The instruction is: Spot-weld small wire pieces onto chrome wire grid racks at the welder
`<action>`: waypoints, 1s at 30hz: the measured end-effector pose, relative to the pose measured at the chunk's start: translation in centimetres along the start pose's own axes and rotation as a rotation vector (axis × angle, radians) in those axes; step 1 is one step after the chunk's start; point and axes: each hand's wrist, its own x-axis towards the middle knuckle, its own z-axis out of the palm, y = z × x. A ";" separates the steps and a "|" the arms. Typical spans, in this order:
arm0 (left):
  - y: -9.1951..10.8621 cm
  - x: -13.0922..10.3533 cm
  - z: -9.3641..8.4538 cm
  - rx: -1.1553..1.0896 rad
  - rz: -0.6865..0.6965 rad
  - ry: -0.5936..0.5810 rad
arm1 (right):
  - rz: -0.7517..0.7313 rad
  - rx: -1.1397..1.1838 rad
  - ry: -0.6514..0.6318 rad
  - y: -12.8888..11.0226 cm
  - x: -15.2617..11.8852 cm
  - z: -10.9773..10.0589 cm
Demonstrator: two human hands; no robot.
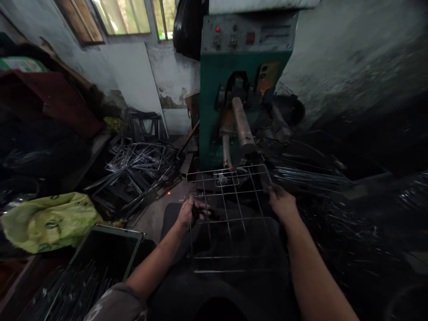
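Observation:
A wire grid (226, 209) of thin metal rods lies over my lap, its far edge under the copper-coloured electrode arms (243, 125) of a green spot welder (214, 80). My left hand (192, 213) is closed at the grid's left side; short wires show near its fingers, but whether it holds them separately I cannot tell. My right hand (282, 203) grips the grid's right edge near the far corner. The far edge meets the tip of the lower electrode (226, 151). A red light glows on the welder's panel.
Bent wire frames (133, 165) are heaped on the floor to the left. Nearer are a yellow-green sack (53, 220) and a bin (138, 243) beside many thin rods. More rods (310, 174) lie right of the welder. A tiny orange spark (169, 193) glows on the floor.

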 end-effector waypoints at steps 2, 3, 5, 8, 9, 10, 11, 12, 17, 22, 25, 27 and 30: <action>0.2 -0.2 0.0 0.002 -0.001 0.012 | -0.017 0.019 0.018 -0.2 0.2 0.6; 0.3 -0.2 -0.1 0.008 0.003 0.015 | -0.034 0.025 0.037 -0.4 0.3 0.7; 0.4 -0.2 -0.2 0.019 0.013 0.013 | -0.059 0.035 0.065 -0.6 0.4 1.0; 0.2 -0.1 -0.5 0.025 0.009 0.005 | -0.031 0.048 0.065 -0.5 0.4 1.2; 0.1 0.0 -0.6 0.025 0.004 0.010 | -0.015 0.056 0.052 -0.4 0.4 1.3; 0.0 0.0 -0.7 0.027 0.001 0.018 | -0.001 0.064 0.037 -0.2 0.3 1.4; -0.2 0.1 -0.8 0.028 0.004 0.025 | 0.010 0.070 0.024 -0.1 0.4 1.4; -0.2 0.1 -0.8 0.029 0.013 0.026 | 0.018 0.071 0.012 0.0 0.4 1.5; 0.5 0.2 -0.9 0.040 0.011 -0.020 | 0.081 0.026 -0.065 -2.4 0.3 0.6; 1.8 -0.1 -0.9 0.110 -0.060 0.153 | 0.067 -0.024 -0.122 -4.6 -2.7 -4.0; 2.2 0.5 -0.7 0.217 -0.041 0.203 | 0.198 -0.084 -0.090 -0.6 -6.7 -7.7; 2.2 0.8 -0.6 0.259 -0.025 0.193 | 0.467 -0.201 -0.236 3.4 -11.4 -10.2; 2.2 0.6 -0.4 0.315 0.023 0.208 | 0.815 -0.336 -0.456 8.6 -20.7 -13.2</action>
